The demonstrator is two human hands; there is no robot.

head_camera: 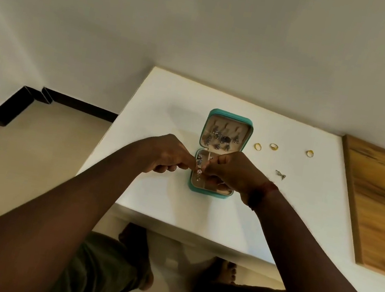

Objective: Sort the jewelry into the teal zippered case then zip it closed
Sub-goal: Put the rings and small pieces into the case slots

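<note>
Left hand (166, 154), right hand (233, 172) pinch earring (198, 170); teal case (249, 135) open, lid away.

Case (213, 195): teal shell, beige lining (218, 124). Chain (199, 170): silver with dark stones. Lid pieces (224, 140): same silver and dark. Left ring (258, 146), middle ring (273, 146), right ring (309, 153): all gold. Charm (279, 174): silver-grey. Worktop (167, 105): plain white. Board (381, 205): brown wood, darker grain streaks. Wall (206, 32): off-white. Skirting (85, 105): black. Floor (32, 143): cream. Trousers (97, 270): olive green. Wristband (261, 194): red.
</note>
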